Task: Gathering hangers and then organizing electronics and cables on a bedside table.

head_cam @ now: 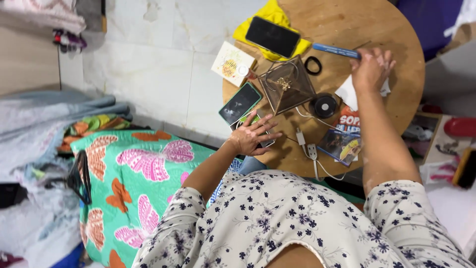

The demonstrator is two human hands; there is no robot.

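My left hand [253, 134] rests flat with fingers spread on a phone [258, 130] at the near left edge of the round wooden table [391, 34]. A second phone with a green case [240, 103] lies just beyond it. My right hand [371, 68] is closed on a blue pen [336, 50], pressing over a white paper [348, 92]. Between the hands stands a brown pyramid-shaped object [287, 84], with a round black disc [323, 105] beside it.
A black phone [272, 35] lies on a yellow cloth [270, 15]. A card [231, 63], a black ring [313, 65], a white cable with plug [311, 151] and a booklet [342, 144] sit on the table. A butterfly-print cloth [134, 183] lies left.
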